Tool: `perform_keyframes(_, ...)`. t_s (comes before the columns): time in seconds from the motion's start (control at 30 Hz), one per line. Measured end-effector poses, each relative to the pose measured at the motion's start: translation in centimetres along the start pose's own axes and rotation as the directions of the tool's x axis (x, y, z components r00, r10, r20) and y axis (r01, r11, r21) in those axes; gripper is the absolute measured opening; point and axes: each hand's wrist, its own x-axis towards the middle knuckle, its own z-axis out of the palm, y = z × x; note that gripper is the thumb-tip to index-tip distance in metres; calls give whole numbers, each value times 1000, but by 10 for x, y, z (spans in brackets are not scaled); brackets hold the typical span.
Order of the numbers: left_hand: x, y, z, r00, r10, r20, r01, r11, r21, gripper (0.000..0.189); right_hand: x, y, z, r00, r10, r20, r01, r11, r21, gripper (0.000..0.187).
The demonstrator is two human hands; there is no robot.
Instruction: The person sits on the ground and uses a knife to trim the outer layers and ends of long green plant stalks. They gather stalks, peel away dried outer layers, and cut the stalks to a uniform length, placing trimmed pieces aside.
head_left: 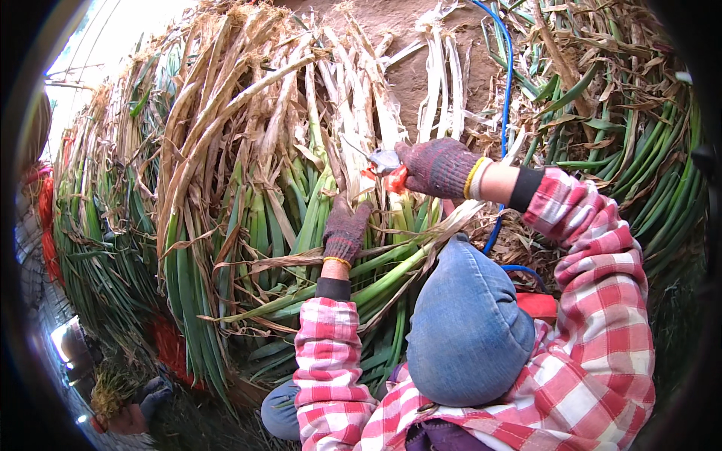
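My left hand (347,226), in a dark knitted glove with a yellow cuff edge, has its fingers around the dry outer leaves of a long green onion stalk (352,179). Close by on its right, my right hand (440,168), gloved alike, grips a small grey metal tool (386,160); its exact kind cannot be told. Bright orange-red plastic material (396,179) shows under the tool, against my right fingers. Long green onions with brown, dry outer leaves (254,208) lie in a thick layer around my left hand. Several pale stalks (437,84) lie on the soil above my right hand.
A blue hose (509,73) runs down past my right wrist. More green onions (648,146) are heaped at the right. Red plastic strands (48,225) hang at the far left. My denim-covered knee (468,327) rises below my hands, beside a red object (536,305). Part of another person shows at lower left.
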Motion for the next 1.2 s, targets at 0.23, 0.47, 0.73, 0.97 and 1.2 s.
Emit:
perform_keyframes(0.23, -5, 2, 1, 998, 53, 26, -50, 994, -95, 61, -16, 0, -14, 995, 98, 35, -98, 995, 14, 40)
perform_keyframes(0.47, -5, 3, -2, 998, 33, 62, -29, 997, -71, 66, 41, 21, -14, 986, 156, -64, -155, 988, 10, 45)
perform_keyframes(0.73, -9, 7, -4, 998, 27, 62, -19, 991, -136, 60, 128, 31, -25, 965, 190, -183, -186, 982, 40, 45)
perform_keyframes(0.97, -9, 5, -6, 996, 69, 56, -64, 994, -91, 67, 194, 44, -38, 939, 222, -261, -269, 950, -158, 34)
perform_keyframes(1.2, -5, 2, -1, 996, 17, 92, 8, 966, -260, 49, 156, 41, -29, 962, 219, -164, -227, 973, -31, 37)
